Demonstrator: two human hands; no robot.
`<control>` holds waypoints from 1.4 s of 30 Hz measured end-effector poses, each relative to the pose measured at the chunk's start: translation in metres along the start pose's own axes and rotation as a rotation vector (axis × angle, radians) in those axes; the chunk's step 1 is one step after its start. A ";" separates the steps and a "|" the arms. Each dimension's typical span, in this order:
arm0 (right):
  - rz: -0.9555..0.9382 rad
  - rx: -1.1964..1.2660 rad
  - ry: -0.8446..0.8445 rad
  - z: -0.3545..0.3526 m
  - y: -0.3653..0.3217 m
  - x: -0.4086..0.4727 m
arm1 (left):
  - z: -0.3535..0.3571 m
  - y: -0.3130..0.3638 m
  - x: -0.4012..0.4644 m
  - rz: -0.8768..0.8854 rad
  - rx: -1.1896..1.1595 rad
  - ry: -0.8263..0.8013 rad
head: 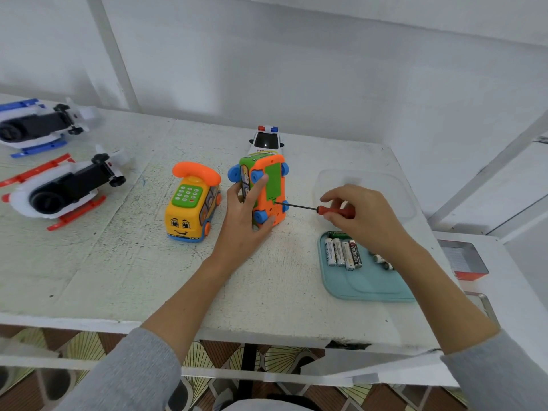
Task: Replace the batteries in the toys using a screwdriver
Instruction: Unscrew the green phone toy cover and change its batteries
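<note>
An orange and green toy bus with blue wheels stands on its side at the table's middle, its underside facing right. My left hand grips it from the left, fingers across the underside and thumb beneath. My right hand pinches the red handle of a screwdriver. The thin dark shaft runs left and its tip touches the edge of the green battery cover. A teal tray at the right holds several batteries.
A yellow telephone bus toy stands left of the held one. A police car toy sits behind it. Two toy helicopters, blue and red, lie at the far left. A clear plastic lid lies behind my right hand.
</note>
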State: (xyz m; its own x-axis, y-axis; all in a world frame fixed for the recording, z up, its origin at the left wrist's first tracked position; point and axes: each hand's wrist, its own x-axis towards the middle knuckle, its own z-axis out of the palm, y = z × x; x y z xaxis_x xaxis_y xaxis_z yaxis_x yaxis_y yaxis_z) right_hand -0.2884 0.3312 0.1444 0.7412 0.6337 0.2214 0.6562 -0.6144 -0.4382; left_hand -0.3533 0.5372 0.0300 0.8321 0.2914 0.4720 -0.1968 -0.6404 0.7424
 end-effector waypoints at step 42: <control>-0.024 -0.058 -0.058 0.003 0.000 -0.001 | 0.001 0.001 -0.001 0.017 0.014 -0.008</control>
State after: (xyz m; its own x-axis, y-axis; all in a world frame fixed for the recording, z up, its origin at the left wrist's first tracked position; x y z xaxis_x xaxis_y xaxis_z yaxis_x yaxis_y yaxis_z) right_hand -0.2899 0.3319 0.1419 0.7169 0.6738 0.1792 0.6818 -0.6239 -0.3819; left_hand -0.3541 0.5360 0.0295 0.8326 0.2745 0.4810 -0.2041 -0.6553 0.7272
